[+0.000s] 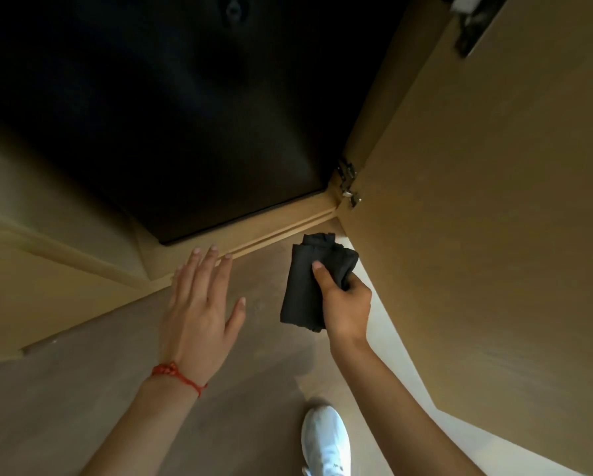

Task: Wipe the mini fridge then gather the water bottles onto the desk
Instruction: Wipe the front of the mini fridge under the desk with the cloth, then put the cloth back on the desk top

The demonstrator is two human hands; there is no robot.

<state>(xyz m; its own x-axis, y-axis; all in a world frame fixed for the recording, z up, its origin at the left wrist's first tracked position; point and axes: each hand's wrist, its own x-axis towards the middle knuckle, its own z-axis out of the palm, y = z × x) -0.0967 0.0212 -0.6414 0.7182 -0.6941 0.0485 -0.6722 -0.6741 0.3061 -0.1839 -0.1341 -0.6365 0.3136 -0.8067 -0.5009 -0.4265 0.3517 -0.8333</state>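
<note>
The mini fridge [171, 125] is a black box set inside a wooden cabinet, its dark front filling the upper left of the head view. My right hand [346, 304] is shut on a folded black cloth [309, 280], held just below the fridge's lower right corner, apart from it. My left hand [199, 310] hovers flat with fingers spread below the cabinet's bottom ledge and holds nothing. A red string bracelet [176, 374] circles my left wrist. No water bottles are in view.
The cabinet door [494, 218] stands swung open on the right, with its metal hinge [348, 183] at the corner. A wooden ledge [254, 235] runs under the fridge. A white shoe [326, 441] rests on the brown floor [82, 389] below.
</note>
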